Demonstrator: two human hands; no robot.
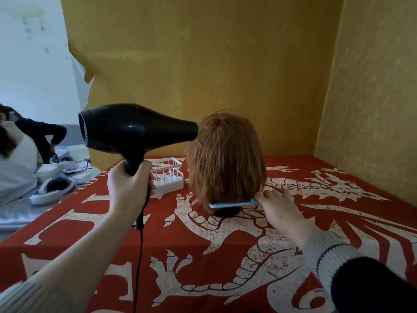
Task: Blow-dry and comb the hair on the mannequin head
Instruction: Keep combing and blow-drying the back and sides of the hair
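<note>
Both hands reach forward: left hand (128,188) fist-curled and raised, right hand (276,205) lower, fingers pinching.

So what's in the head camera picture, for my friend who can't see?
A left hand aims a black hairdryer at a mannequin head's ginger hair, while the right hand holds a blue comb at the hair's ends.

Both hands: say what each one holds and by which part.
The left hand grips the black hair dryer by its handle. The right hand holds the light blue comb by its handle end, teeth at the hair's lower edge.
</note>
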